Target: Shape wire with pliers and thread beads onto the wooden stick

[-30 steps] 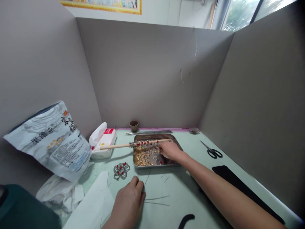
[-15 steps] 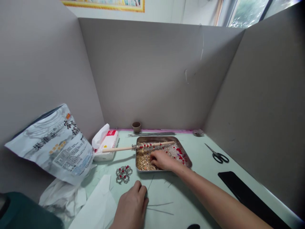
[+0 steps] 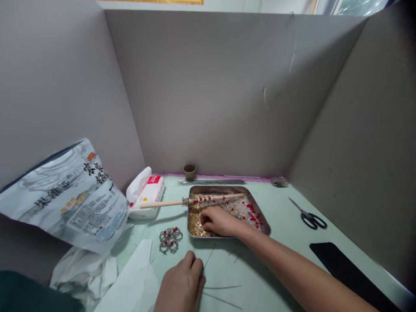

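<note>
My right hand (image 3: 219, 221) reaches into a metal tray (image 3: 195, 237), its curled fingertips down among gold beads (image 3: 195, 221). What the fingers pinch, if anything, is hidden. Clear and red beads (image 3: 252, 210) fill the tray's right part. Across the tray lies a wooden stick (image 3: 165, 203) wound with strung clear and red beads. Nearer the front, my left hand (image 3: 182, 281) is closed low over the table, with thin wires (image 3: 224, 287) poking out from its fingers. A cluster of beaded wire loops with red beads (image 3: 170, 240) rests just beyond it.
Left stand a printed pouch (image 3: 74, 195), a tissue pack (image 3: 151, 195) and white paper (image 3: 133, 277). A small brown cup (image 3: 189, 171) and a bundle of wires (image 3: 211, 182) lie behind the tray. Scissors (image 3: 310, 219) and a black flat object (image 3: 347, 268) are right. Grey panels surround the table.
The camera view has shifted down and slightly closer. My right hand has moved a little leftward within the gold beads. My left hand keeps its place with the wires.
</note>
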The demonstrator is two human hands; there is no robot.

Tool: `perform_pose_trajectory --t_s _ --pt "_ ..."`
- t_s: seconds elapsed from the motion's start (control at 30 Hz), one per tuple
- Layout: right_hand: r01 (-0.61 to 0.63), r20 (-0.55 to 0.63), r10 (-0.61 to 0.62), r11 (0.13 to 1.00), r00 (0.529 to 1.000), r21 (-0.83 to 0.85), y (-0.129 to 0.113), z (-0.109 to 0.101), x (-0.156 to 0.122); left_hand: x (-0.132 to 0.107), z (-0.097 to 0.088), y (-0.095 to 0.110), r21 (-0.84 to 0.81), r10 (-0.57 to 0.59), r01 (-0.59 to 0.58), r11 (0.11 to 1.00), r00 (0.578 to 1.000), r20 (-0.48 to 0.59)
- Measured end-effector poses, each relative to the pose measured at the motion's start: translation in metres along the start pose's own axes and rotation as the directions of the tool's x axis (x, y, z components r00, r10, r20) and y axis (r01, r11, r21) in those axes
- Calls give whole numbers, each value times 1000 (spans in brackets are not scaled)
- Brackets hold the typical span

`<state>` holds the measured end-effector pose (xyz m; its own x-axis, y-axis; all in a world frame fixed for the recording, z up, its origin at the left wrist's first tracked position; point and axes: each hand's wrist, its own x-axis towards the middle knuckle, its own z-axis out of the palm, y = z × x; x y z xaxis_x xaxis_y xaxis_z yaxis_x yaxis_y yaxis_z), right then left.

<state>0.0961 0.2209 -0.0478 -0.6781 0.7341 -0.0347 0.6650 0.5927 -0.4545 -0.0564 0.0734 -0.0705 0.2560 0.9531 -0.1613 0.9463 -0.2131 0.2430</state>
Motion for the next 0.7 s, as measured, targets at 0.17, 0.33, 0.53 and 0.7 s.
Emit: perform_pose_trajectory --t_s 0.17,0.33,0.53,0.7 --pt "-22 -88 21 1000 996 -10 2 -6 -1 1 -2 1 3 12 -12 1000 1000 11" --pt "22 -52 -25 998 998 -65 0 -1 3 2 -2 0 -2 7 -7 1000 1000 14" --pt "35 -55 -38 998 998 -47 -5 1 2 -1 0 0 7 19 -19 1000 1000 -3" --pt "-45 -108 44 999 993 1 1 -13 -7 -3 -4 2 2 18 -18 1000 1000 -6"
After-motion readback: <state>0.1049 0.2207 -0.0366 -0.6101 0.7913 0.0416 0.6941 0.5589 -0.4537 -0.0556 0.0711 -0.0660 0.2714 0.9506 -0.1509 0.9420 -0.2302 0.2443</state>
